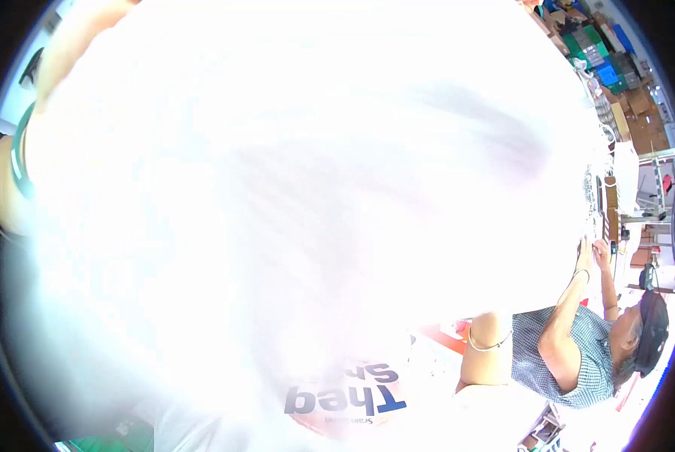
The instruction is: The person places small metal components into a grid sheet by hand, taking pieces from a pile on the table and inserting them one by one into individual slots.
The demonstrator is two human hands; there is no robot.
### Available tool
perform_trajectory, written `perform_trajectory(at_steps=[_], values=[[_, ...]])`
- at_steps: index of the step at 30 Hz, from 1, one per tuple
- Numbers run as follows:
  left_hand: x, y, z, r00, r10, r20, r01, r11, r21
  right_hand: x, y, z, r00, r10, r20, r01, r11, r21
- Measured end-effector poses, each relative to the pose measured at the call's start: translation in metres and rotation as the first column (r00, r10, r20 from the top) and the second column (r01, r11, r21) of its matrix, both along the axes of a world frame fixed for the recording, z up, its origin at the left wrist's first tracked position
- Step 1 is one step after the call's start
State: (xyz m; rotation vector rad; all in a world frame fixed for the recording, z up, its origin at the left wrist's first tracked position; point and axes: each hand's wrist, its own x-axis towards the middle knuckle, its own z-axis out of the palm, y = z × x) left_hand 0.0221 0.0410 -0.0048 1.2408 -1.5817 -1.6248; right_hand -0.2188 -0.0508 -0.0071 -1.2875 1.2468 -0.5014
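A large, overexposed white sheet-like thing (315, 226) fills most of the view; whether it is cloth or plastic I cannot tell. Soft grey shadows and folds run across its middle. At the upper left my left hand (77, 41) and wrist show beside its edge, with a green bangle on the arm. The left fingers are washed out or hidden. My right forearm, with a thin bracelet, rises at the lower right and passes behind the white thing. That covers the right hand. Upside-down dark lettering on a white surface (345, 395) shows at the bottom.
On the right, a co-worker (563, 354) in a checked shirt and dark cap has both hands at a bench of small parts. Green and blue crates (597, 56) and cardboard boxes (642, 113) are stacked at the far right. Something green (111, 437) lies at the lower left.
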Motion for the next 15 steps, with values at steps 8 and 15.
perform_trajectory(at_steps=[8, 15], values=[[-0.041, -0.009, -0.002, 0.789, 0.343, 0.509, 0.255, 0.572, -0.780, -0.012, -0.023, 0.036, 0.946, 0.226, -0.234, -0.288, 0.916, -0.279], [-0.042, -0.009, 0.003, 0.786, 0.351, 0.509, 0.257, 0.564, -0.785, -0.015, -0.008, 0.032, 0.964, 0.127, -0.234, -0.213, 0.897, -0.388]])
